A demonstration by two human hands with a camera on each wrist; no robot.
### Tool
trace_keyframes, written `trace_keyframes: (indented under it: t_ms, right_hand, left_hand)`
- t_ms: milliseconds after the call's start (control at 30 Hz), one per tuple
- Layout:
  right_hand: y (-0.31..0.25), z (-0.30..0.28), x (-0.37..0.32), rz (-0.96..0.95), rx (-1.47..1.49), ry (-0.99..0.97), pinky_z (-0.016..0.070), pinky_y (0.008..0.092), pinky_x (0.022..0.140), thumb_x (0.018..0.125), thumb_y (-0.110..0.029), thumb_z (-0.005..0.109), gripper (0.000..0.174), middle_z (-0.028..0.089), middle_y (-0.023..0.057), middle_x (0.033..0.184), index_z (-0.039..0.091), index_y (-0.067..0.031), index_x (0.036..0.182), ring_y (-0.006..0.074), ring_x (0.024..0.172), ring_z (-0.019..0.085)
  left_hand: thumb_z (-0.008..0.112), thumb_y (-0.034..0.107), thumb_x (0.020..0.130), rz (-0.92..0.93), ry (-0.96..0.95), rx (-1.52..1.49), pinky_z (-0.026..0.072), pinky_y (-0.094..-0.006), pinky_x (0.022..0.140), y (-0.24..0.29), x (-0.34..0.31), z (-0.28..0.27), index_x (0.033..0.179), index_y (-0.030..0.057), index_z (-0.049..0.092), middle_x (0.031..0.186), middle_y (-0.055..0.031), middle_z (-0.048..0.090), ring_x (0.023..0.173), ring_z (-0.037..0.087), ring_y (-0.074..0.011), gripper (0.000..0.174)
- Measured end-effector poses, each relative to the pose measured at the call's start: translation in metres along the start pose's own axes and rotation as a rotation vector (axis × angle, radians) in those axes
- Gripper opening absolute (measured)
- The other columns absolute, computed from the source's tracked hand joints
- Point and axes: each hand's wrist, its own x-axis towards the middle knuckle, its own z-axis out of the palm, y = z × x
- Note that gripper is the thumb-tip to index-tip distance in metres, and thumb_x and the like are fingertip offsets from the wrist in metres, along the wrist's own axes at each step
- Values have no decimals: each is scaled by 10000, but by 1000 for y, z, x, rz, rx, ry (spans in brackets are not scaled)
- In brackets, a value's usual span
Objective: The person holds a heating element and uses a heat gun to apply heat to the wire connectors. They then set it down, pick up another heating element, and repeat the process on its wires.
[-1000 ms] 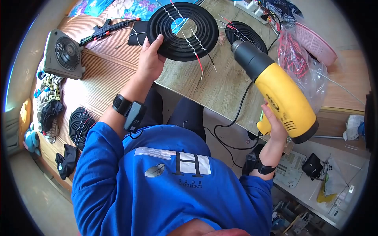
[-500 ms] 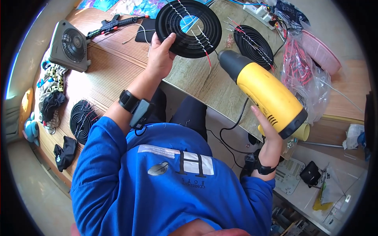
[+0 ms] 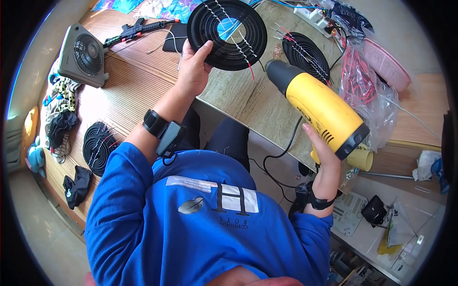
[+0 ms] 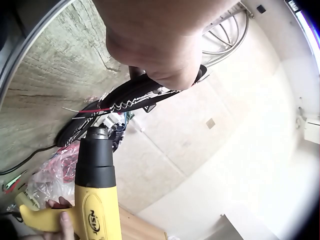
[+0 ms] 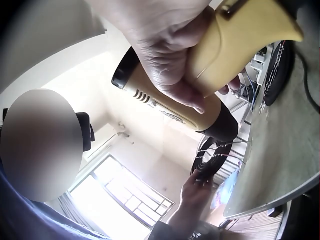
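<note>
My left hand (image 3: 194, 66) holds a flat ring-shaped coil of black cable (image 3: 253, 28) by its rim, thumb on the upper face. Twisted silvery wires cross that coil, and a red end sticks out. In the left wrist view the coil (image 4: 132, 95) appears nearly edge-on, partly hidden by the hand. My right hand (image 3: 327, 148) grips the handle of a yellow heat gun (image 3: 322, 105). Its black nozzle (image 3: 281, 76) points toward the held coil, with a small gap between them. From the right wrist, fingers show curled round the handle (image 5: 235, 50).
A second black coil (image 3: 305, 57) lies on the wooden table (image 3: 238, 95), beside a plastic bag of red wire (image 3: 360, 78) and a pink basket (image 3: 389, 64). On the left stand a fan (image 3: 86, 55), a third coil (image 3: 98, 150) and a toy rifle (image 3: 136, 32). The gun's cord (image 3: 286, 148) hangs at the table edge.
Over the last second the heat gun has swung left, bringing its nozzle closer to the held coil. Since half a second ago both hands have stayed almost still.
</note>
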Motion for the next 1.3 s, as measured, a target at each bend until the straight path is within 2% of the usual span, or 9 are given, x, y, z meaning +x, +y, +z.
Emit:
trace_keyframes:
  t_ms: [500, 633, 800, 900, 933, 1033, 1133, 1233, 1300]
  right_hand:
    - [45, -25, -57, 19, 345, 233, 453, 259, 738, 697, 50, 597, 437, 541, 99, 991, 454, -8, 1106, 167, 835, 554]
    - [67, -31, -73, 6, 290, 271, 406, 286, 819, 674, 28, 648, 497, 501, 81, 1081, 442, -19, 1124, 173, 970, 501]
    - [74, -37, -80, -58, 347, 308, 402, 282, 814, 676, 10, 654, 500, 506, 77, 1071, 439, -18, 1126, 169, 955, 502]
    - [77, -42, -83, -165, -263, 256, 452, 266, 726, 699, 69, 572, 443, 551, 109, 960, 434, 2, 1114, 180, 826, 562]
    - [80, -43, -84, -160, -261, 265, 452, 266, 726, 699, 69, 572, 443, 551, 109, 960, 434, 2, 1114, 180, 826, 562]
    - [87, -45, -87, 15, 273, 268, 410, 270, 787, 686, 2, 641, 470, 523, 79, 1029, 443, -9, 1112, 168, 918, 518]
    - [103, -52, -89, -6, 271, 389, 422, 273, 762, 689, 14, 628, 448, 533, 84, 996, 449, -9, 1100, 168, 875, 530]
    - [112, -59, -91, 3, 322, 500, 443, 279, 732, 707, 19, 593, 419, 541, 97, 963, 446, -5, 1098, 174, 825, 545]
    - [114, -65, -93, 35, 424, 600, 474, 288, 697, 740, 17, 537, 383, 546, 119, 931, 432, 3, 1108, 187, 768, 561]
  left_hand:
    - [473, 107, 833, -286, 20, -27, 469, -304, 688, -38, 15, 0, 1063, 105, 399, 951, -26, 549, 841, 557, -145, 242]
    - [459, 95, 834, -334, -67, 32, 466, -311, 697, -58, 18, 30, 1062, 99, 397, 972, -30, 539, 846, 553, -143, 237]
    - [460, 75, 826, -360, -132, 78, 462, -316, 705, -83, 23, 62, 1076, 105, 390, 1003, -32, 524, 857, 548, -146, 261]
    - [464, 73, 823, -365, -140, 120, 459, -311, 708, -97, 29, 67, 1087, 109, 385, 1012, -33, 520, 870, 543, -148, 277]
    - [466, 73, 821, -363, -135, 146, 458, -306, 708, -102, 32, 65, 1090, 111, 382, 1013, -32, 519, 878, 540, -148, 285]
    - [467, 73, 821, -365, -113, 262, 445, -303, 740, -108, 34, 56, 1110, 94, 372, 1021, -41, 521, 909, 530, -156, 305]
    - [462, 74, 825, -366, -73, 436, 421, -309, 807, -116, 41, 37, 1141, 56, 355, 1035, -60, 528, 955, 516, -171, 334]
    - [503, 74, 792, 122, 189, 882, 401, -302, 814, -137, 57, 13, 1160, 51, 380, 1050, -70, 530, 977, 504, -192, 389]
    - [512, 70, 779, 274, 3, 1081, 396, -302, 814, -132, 53, 33, 1135, 50, 416, 1033, -77, 541, 971, 507, -201, 369]
